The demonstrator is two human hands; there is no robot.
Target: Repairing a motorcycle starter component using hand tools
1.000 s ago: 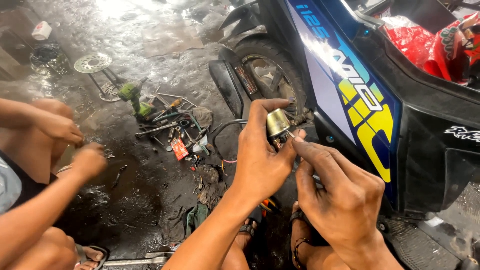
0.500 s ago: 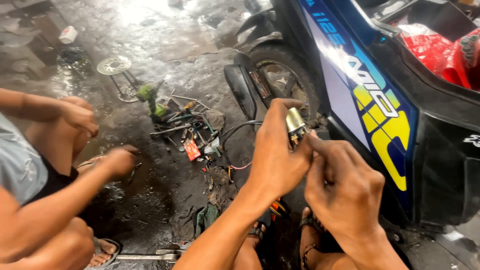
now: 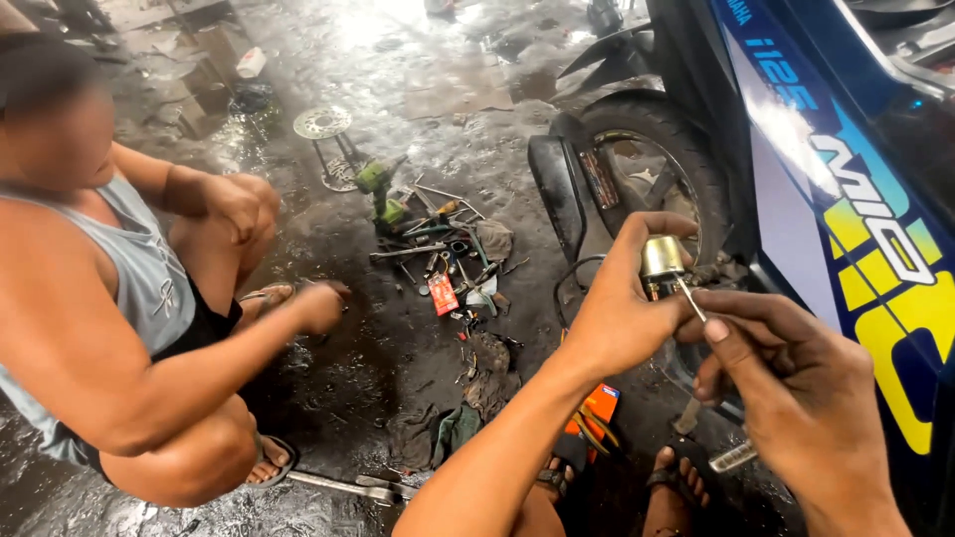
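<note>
Head view, nearest first: the right hand is closed, pinching a thin metal tool between thumb and forefinger, its tip reaching up to the small brass-coloured cylindrical part. The left hand, just beside the right one, is closed around that part, thumb curled above it, so the part sits raised in front of the scooter's rear wheel. Below the hands, the person's own feet in sandals rest on the wet floor, with an orange object near them. Right of the hands stands the dark blue scooter body with yellow and light blue markings. Left of the hands, a scatter of hand tools and rags lies on the floor, with a green power tool farther off. Further left, another person in a grey sleeveless shirt squats, one hand lowered toward the floor, the other on a knee. Beyond the tools, a brake disc lies flat on the floor.
</note>
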